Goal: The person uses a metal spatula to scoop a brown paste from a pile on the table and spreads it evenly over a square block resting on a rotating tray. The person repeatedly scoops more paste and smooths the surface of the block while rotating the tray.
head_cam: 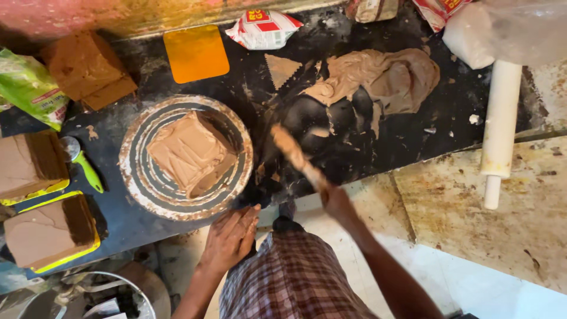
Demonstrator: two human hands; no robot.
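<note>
On the round cake turntable (139, 177), which is smeared with dried cream and shows dark rings, sits a square cake (190, 152) covered with a light brown, soft and uneven frosting. The left hand (231, 238) lies flat with fingers stretched out at the counter edge, just below the turntable, and holds nothing. The right hand (336, 201) is closed around the handle of a long palette knife (293, 155); its blade is coated with the same brown cream, is blurred, and points up over the black counter (378, 147) between the cake and a big heap of brown frosting (384, 80). This heap is glossy and folded, lying directly on the counter.

At the left edge two cakes on yellow boards (44, 233) show smooth brown tops. A green-handled tool (82, 162) lies beside them. An orange plastic scraper (196, 53) with rounded corners and a small toothed triangular comb (281, 69) are near the wall. A white rolling pin (499, 127) stands over the right counter edge.
</note>
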